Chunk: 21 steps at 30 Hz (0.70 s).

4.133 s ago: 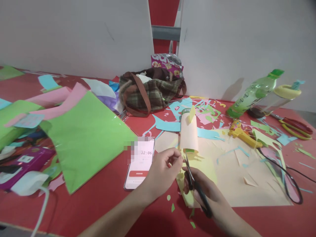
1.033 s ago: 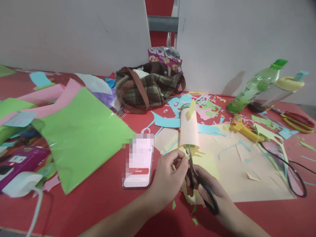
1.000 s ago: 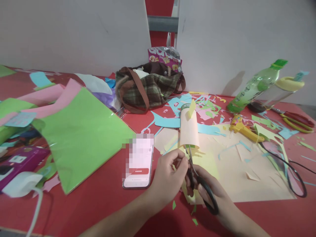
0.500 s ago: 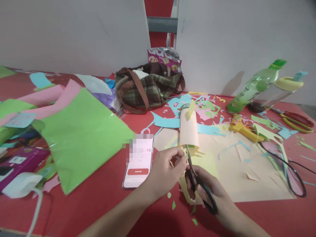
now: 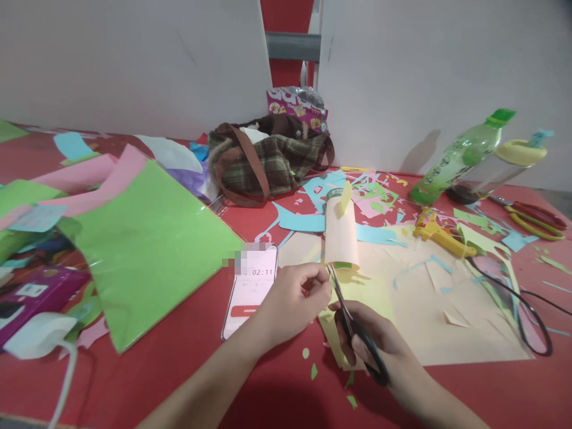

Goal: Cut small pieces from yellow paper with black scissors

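Observation:
My right hand [image 5: 379, 333] is wrapped round the black handles of a pair of scissors [image 5: 363, 339]. Their blades point up and away, close to my left fingertips. My left hand [image 5: 299, 301] is closed in a pinch beside the blade tips, on a small pale piece, perhaps paper, mostly hidden by the fingers. Just beyond the blades, a roll wrapped in pale peach paper [image 5: 341, 235] lies on its side, with a yellow paper tab [image 5: 345, 198] standing up from it. Yellow paper [image 5: 370, 304] lies beneath the scissors.
A phone [image 5: 254, 283] lies left of my left hand, by a green sheet [image 5: 156, 250]. A yellow glue gun [image 5: 440, 234], green bottle [image 5: 465, 158] and red-and-yellow-handled pliers [image 5: 536, 217] are at right. A plaid bag [image 5: 286, 158] stands behind. Paper scraps litter the red table [image 5: 268, 393].
The scissor blades have drawn closer together. My left hand has shifted slightly left, and the blade tips have moved a little left with it. The paper roll stays in place.

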Tool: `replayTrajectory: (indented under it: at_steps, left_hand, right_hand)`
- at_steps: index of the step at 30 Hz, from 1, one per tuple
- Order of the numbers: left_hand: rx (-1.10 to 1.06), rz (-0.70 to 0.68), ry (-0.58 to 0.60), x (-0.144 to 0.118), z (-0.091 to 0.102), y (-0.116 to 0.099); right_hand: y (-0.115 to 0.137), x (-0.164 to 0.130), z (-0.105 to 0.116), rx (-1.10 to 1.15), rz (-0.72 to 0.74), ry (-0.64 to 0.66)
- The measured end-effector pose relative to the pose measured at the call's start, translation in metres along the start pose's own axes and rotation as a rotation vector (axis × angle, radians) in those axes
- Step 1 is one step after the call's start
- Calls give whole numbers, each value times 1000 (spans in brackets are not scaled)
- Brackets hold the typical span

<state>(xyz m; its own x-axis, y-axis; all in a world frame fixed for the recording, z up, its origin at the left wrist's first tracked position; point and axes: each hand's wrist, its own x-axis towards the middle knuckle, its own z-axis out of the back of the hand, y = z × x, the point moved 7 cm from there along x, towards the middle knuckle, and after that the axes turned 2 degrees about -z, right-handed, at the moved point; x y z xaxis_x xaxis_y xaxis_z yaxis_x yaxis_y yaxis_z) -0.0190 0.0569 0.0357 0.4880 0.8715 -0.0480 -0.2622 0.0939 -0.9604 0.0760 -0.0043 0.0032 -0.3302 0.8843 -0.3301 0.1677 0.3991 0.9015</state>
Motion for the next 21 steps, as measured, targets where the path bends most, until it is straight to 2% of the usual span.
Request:
replayTrajectory:
  at_steps: [11, 21]
  left_hand:
    - [33, 23, 53, 0, 1, 5]
    - [-34, 75, 90, 1, 0, 7]
  right_hand:
    - [-5, 1, 5, -35, -65, -80]
    - [-10, 3, 11, -45, -74, -144]
